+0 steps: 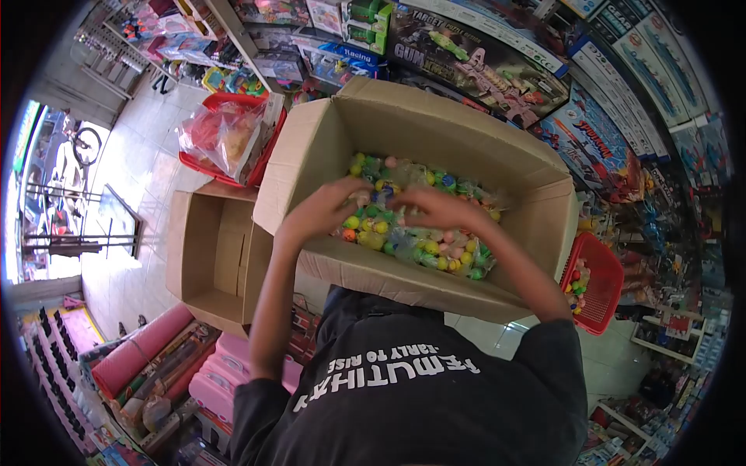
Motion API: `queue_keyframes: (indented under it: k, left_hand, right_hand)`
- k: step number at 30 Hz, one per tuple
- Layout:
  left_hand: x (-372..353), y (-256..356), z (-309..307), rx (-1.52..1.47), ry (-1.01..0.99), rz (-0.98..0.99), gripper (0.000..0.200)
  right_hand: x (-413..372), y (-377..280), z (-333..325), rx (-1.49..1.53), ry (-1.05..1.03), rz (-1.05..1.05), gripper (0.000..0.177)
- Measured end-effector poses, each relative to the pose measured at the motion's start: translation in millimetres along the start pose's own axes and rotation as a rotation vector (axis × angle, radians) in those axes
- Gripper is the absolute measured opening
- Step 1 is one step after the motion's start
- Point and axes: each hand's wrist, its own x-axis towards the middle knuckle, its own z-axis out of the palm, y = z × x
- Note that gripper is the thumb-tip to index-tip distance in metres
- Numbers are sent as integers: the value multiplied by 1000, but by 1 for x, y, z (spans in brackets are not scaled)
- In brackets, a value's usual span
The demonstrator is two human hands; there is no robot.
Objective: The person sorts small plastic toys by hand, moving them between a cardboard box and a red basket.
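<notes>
A large cardboard box (435, 124) holds many small clear packets of coloured balls (447, 252), mostly yellow, green, blue and pink. Both my hands reach inside it, close together over the left half of the pile. My left hand (326, 208) is bent, its fingertips closed at the edge of a clear packet (362, 199). Facing it from the right, my right hand (435, 210) has its fingers apart, just over the packets. Slight blur and the crowded packets partly hide the fingertips.
A smaller cardboard box (210, 248) stands left, below a red basket (276, 136) of plastic bags. Another red basket (602, 283) with coloured balls is right. Boxed toys (482, 66) line the shelves behind. Pink cases (225, 380) and rolls (148, 349) lie lower left.
</notes>
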Motion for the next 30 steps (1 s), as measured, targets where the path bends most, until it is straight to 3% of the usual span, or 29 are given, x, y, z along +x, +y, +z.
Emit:
queue_keyframes:
  k: [3,5,8,10,11,14,16,17,19,21,23,25,26,28,30]
  left_hand:
    - [-59,32,-3,-567,37,-72,25]
    - [-102,21,9,-832,-83,-160,23]
    - [-127,13,33,-851,-223,-230,23]
    - [-138,-12,63,-793,-460,-296,23]
    - [-145,-31,81,-785,-486,-291,23]
    - [-164,-112,152,-811,-566,-380,20]
    - [-174,-175,196,-732,-232,-387,24]
    - [-177,-193,206,-724,-265,-372,24]
    - [-177,-224,217,-282,-379,-445,23]
    - [-177,-257,230,-202,-522,-457,22]
    - [-176,-270,232,-117,-666,-468,21]
    - [-167,-271,234,-74,-806,-645,23]
    - [-164,-263,236,-56,-826,-624,23]
    - [-159,-243,238,-224,-684,-689,33]
    - [-154,-226,253,-229,-670,-705,33]
  right_hand:
    - [-38,-60,2,110,137,16,33]
    - [-58,-100,11,180,171,61,32]
    - [-80,-134,44,372,173,166,31]
    - [-88,-150,72,635,94,222,32]
    - [-90,-152,89,642,120,229,32]
    - [-94,-127,154,856,187,317,33]
    - [-102,-87,209,888,235,412,34]
    - [-106,-66,237,916,248,495,35]
    - [-117,-28,283,935,393,600,33]
    - [-126,22,339,955,540,703,32]
    - [-132,75,406,495,1048,888,29]
    - [-139,97,446,398,1227,969,27]
    - [-143,102,460,292,1370,1038,25]
    - [-162,102,479,219,1359,1110,25]
    - [-184,101,489,136,1329,1176,25]
